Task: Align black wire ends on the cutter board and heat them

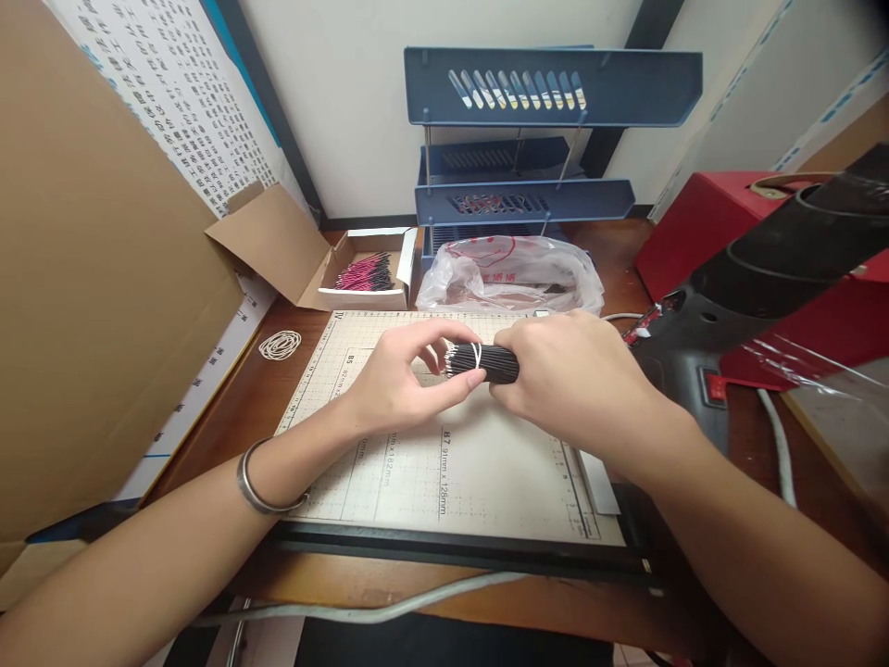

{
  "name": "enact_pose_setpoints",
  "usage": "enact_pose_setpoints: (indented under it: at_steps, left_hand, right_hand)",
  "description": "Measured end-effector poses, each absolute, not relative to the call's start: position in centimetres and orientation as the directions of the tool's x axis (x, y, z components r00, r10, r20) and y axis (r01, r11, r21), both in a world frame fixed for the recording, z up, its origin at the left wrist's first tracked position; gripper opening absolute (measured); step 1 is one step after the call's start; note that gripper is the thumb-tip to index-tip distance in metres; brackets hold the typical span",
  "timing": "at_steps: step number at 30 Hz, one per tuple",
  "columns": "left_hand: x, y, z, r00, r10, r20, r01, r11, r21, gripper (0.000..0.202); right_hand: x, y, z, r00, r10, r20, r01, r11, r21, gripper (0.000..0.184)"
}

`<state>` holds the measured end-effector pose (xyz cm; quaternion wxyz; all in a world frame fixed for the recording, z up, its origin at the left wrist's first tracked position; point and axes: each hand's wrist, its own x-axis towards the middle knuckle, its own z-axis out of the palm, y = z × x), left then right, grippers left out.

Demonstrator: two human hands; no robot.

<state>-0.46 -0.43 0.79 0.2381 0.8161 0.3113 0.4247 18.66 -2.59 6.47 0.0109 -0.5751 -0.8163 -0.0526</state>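
Note:
Above the middle of a cream cutting board (409, 463) with printed size marks, a bundle of short black wires (498, 363) is held level in both hands. Silvery tips show at its left end. A white rubber band (477, 356) loops around the bundle near those tips. My left hand (409, 375) pinches the bundle at the band between thumb and fingers. My right hand (576, 375) wraps round the right end, hiding that part of the wires.
An open cardboard box (368, 298) holds red and black wires. Pale rubber bands (280, 345) lie left of the board. Behind it are a plastic bag (514, 273) and a blue tray rack (520, 199). A black heat gun (757, 269) and red case (736, 199) stand right.

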Motion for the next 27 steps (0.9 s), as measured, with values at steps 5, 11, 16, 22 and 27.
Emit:
enact_pose_setpoints:
  at_steps: [5,11,16,22,27]
  left_hand:
    - [-0.4,-0.5,0.5,0.439,0.729,0.525,0.325,-0.674,0.663,0.028]
    - [-0.4,-0.5,0.4,0.485,0.685,0.543,0.285,-0.711,0.643,0.029]
    - [-0.4,-0.4,0.7,0.477,0.688,0.546,0.286,-0.709,0.644,0.025]
    - [-0.5,-0.4,0.7,0.466,0.7,0.541,0.296,-0.699,0.651,0.027]
    - [-0.6,-0.4,0.7,0.465,0.712,0.526,0.302,-0.686,0.662,0.028]
  right_hand:
    - [18.6,-2.8,6.4,-0.338,0.939,0.066,0.939,0.332,0.086,0.011]
    - [18.2,-2.9,6.3,-0.335,0.941,0.048,0.941,0.331,0.076,0.011]
    - [18.6,-2.6,6.7,-0.322,0.946,0.04,0.946,0.319,0.063,0.013]
    - [19.0,-2.6,6.9,-0.333,0.943,0.025,0.941,0.331,0.065,0.013]
    - [19.4,-2.5,7.0,-0.325,0.946,0.02,0.944,0.323,0.073,0.013]
